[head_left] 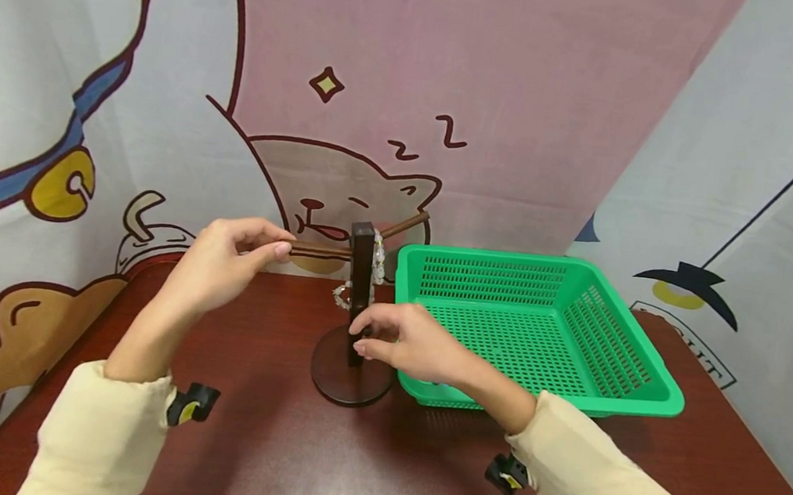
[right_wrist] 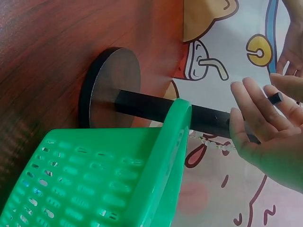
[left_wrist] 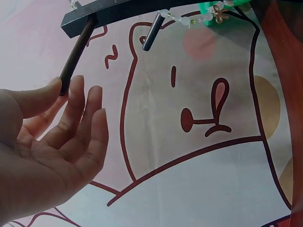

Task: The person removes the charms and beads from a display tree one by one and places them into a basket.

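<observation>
A dark wooden jewelry stand point(head_left: 362, 284), with a round base point(head_left: 350, 385) and side pegs, stands upright on the table. My left hand point(head_left: 226, 252) pinches the outer end of its upper left peg point(left_wrist: 78, 54) between thumb and fingertips. Lower down, my right hand point(head_left: 412, 343) has its thumb and fingers curled about a short peg point(right_wrist: 275, 98) at the front of the post; the fingers partly hide the post. A beaded bracelet point(head_left: 378, 258) hangs on the far right peg point(head_left: 406, 223). Another strand of clear beads point(head_left: 341, 296) shows left of the post.
A green plastic basket point(head_left: 641, 363) with slotted walls sits just right of the stand, beneath my right forearm. The reddish-brown table point(head_left: 245, 439) extends back to a cartoon-printed cloth point(head_left: 521, 117). Black cameras are strapped to both wrists.
</observation>
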A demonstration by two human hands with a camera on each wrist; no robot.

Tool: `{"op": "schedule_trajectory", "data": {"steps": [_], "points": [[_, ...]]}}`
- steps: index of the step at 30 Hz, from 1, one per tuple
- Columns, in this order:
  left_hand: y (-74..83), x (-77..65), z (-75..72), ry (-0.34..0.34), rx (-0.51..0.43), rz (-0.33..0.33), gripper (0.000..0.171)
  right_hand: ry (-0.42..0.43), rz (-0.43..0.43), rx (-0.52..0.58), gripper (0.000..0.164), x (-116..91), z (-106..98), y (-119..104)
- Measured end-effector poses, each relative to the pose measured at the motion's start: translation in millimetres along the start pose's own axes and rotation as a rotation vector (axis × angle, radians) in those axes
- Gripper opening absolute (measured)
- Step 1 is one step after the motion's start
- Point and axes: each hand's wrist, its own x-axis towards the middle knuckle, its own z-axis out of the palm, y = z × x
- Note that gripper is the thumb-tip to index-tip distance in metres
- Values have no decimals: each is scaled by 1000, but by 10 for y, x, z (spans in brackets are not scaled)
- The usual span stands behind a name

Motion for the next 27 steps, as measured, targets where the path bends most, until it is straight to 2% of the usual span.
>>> {"op": "schedule_trajectory", "data": {"steps": [6,12,18,27], "points": [[-2,7,3,3,-6,-7,19,-20,-3,-16,14,-2,-20,-7],[-6,-4,2,3,-18,-2,19,-33,26,-5,19,-21,-134,-39],[-20,-11,5,-2,-17,6,21,11,39,23,16,-31,-296,-95],[-13,-2,6,6,-15,13,18,103,47,-32,9,-6,-459,-94]]}}
